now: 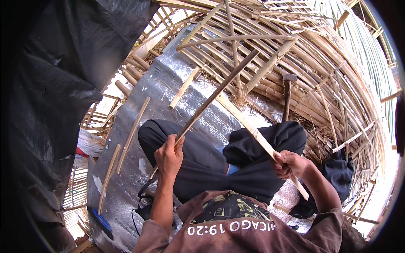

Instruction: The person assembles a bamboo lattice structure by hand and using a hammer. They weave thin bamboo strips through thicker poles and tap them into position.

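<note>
My left hand (169, 155) is closed around the lower end of a long dark brown bamboo strip (219, 90), which slants up and to the right over my crossed legs. A pale, flat bamboo strip (249, 126) is gripped in my right hand (291, 164), thumb on top. Its short lower end sticks out below the fist, and its far end rises to the left. In the picture the two strips cross or meet near the far end of the pale one; whether they touch I cannot tell.
I sit on a silvery sheet (147, 90). Loose bamboo strips (134, 135) lie left, and a short pale piece (184, 87) ahead. A hammer (287, 95) rests by stacked bamboo (329, 55) at the right. Dark tarp (59, 63) hangs left; dark cloth (339, 175) lies right.
</note>
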